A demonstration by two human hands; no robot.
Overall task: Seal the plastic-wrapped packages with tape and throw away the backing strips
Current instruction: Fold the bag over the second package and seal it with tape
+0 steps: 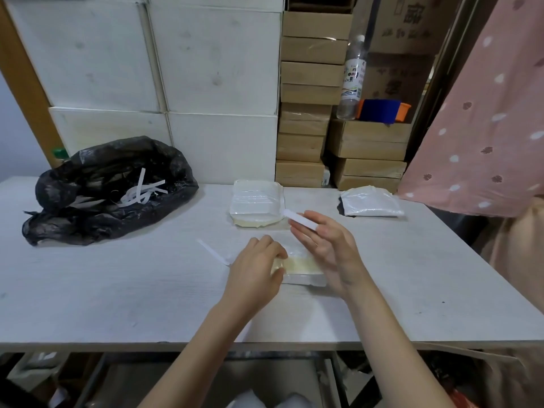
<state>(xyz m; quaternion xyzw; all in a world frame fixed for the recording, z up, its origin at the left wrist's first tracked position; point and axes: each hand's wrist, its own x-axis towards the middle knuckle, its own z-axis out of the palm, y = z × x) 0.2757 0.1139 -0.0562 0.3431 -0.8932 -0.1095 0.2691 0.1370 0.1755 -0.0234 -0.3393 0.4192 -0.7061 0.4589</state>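
A plastic-wrapped package lies on the white table under both hands. My left hand grips its left end with curled fingers. My right hand hovers over its right side and holds a white backing strip between thumb and fingers. Another loose white strip lies on the table left of the package. A second wrapped package sits just behind, and a third lies at the back right.
A black rubbish bag with several white strips in it sits at the table's back left. White boxes and stacked cardboard boxes stand behind. A pink spotted cloth hangs at the right. A clear bottle stands on boxes.
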